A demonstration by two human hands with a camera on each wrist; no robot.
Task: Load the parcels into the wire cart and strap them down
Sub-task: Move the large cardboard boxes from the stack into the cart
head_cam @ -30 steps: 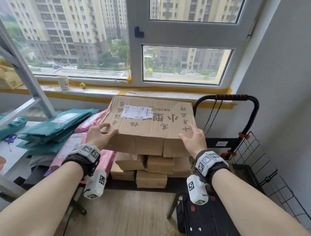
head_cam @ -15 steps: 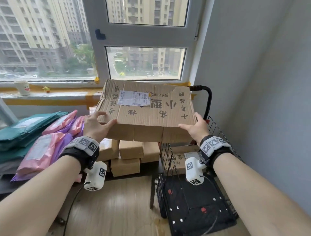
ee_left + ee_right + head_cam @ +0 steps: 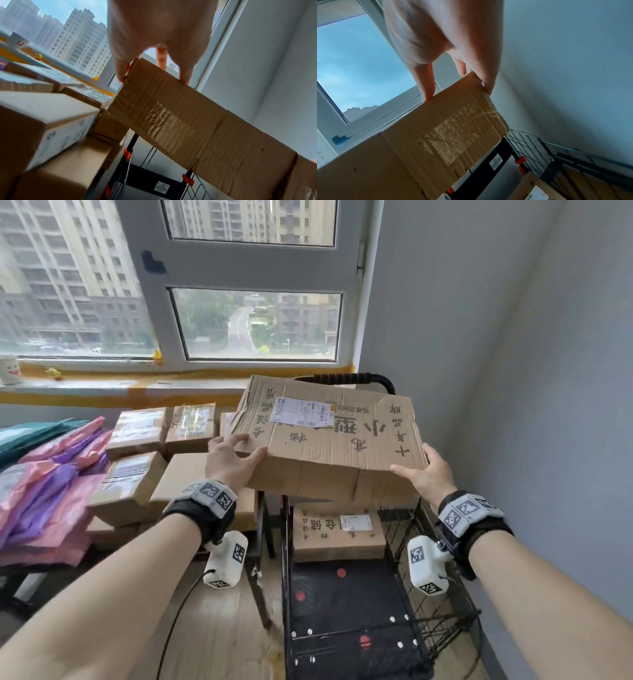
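Note:
A wide flat cardboard box (image 3: 329, 446) with a white label and black characters hangs in the air above the black wire cart (image 3: 407, 546). My left hand (image 3: 233, 457) grips its near left corner, thumb on top. My right hand (image 3: 424, 470) grips the near right corner the same way. In the left wrist view my left hand (image 3: 154, 65) clamps the box (image 3: 180, 121) at its end. The right wrist view shows my right hand (image 3: 453, 81) holding the box (image 3: 436, 142) edge. One smaller labelled box (image 3: 339, 532) lies inside the cart at its far end.
Several brown parcels (image 3: 144, 460) are stacked left of the cart, with pink and purple mailer bags (image 3: 48, 484) further left. The cart's black handle (image 3: 349, 379) rises behind the held box. A grey wall (image 3: 513, 405) stands close on the right, and the window sill (image 3: 102, 385) runs behind.
Both hands have carried the flat box to the right, from over the parcel stack to above the wire cart. The view has swung right with it.

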